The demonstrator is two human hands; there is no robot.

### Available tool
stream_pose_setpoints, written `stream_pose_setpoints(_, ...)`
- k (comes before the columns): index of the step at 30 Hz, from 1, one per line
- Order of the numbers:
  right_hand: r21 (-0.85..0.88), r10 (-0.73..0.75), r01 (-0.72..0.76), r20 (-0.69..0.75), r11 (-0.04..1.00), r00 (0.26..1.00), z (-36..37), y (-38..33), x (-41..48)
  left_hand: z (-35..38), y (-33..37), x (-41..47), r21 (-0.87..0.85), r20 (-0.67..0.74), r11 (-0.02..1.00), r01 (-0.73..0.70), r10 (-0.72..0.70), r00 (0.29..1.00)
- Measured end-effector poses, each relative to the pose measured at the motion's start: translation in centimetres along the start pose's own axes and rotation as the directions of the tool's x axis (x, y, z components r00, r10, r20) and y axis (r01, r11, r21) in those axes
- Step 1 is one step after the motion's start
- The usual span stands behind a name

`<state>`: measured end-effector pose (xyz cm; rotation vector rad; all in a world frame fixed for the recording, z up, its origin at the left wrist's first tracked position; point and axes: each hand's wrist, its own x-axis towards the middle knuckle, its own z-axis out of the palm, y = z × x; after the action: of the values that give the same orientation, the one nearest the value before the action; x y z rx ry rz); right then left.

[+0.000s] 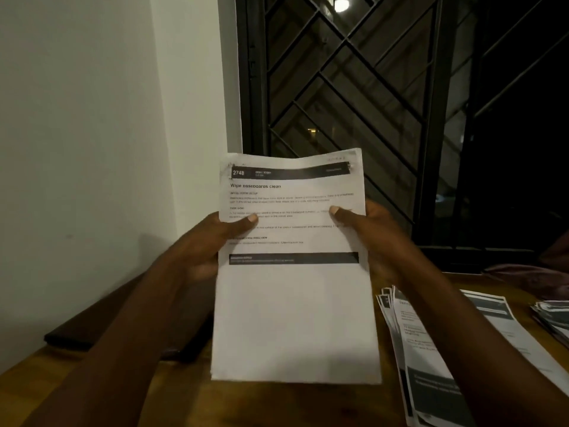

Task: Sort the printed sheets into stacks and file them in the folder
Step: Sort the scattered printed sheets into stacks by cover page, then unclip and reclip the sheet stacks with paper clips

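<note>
Now, starting at your left, one dark flat folder (101, 315) lies on the wooden table (277, 405), close against the pale wall (77, 118), its long axis running away from you and to the right.

Next comes your left hand (212, 241). It grips the left edge of the printed sheets (292, 318), with the thumb (243, 221) pressed flat on the front and the other fingers curled behind the paper, out of sight.

You hold the sheets up above the table in the middle of the view. Their long axis runs up and down, and the black header bar marked 274B points up toward the barred window (354, 87). The printed face is turned to you and the blank lower half hangs toward the tabletop. How many sheets are in this sheaf cannot be told.

Your right hand (378, 238) grips the right edge at the same height, its thumb (341, 215) on the front and the fingers hidden behind.

Further right, two more lots of paper lie on the table. One fanned stack (415, 343) sits partly under your right forearm, its long axis running away from you. A second stack (554, 315) lies at the far right edge, apart from the first.
</note>
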<state>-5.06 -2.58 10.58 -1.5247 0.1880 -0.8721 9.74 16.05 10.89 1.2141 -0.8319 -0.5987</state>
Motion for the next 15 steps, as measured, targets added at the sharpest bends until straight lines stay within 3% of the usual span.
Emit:
stream_pose_setpoints(3,-0.009,0.198,-0.198,0.128,0.980,0.972,-0.6,2.2,0.2,-1.2,-1.9,-0.6,0.009,0.055,0.978,0.211,-0.211,0.976)
stream_pose_setpoints(5,-0.104,0.253,-0.245,0.070,0.964,0.965,-1.1,5.3,0.1,-2.0,-4.6,-0.9,-0.012,-0.009,0.953,0.302,-0.302,0.953)
stream_pose_setpoints(9,-0.248,0.221,-0.245,-0.121,0.937,0.968,-1.8,10.3,-0.4,-2.9,-9.3,-1.3,0.008,-0.026,0.874,0.486,-0.485,0.874)
stream_pose_setpoints(15,-0.247,0.192,-0.225,-0.151,0.943,0.970,-2.6,13.4,-1.2,-3.0,-11.8,1.3,0.083,-0.057,0.855,0.512,-0.509,0.859)
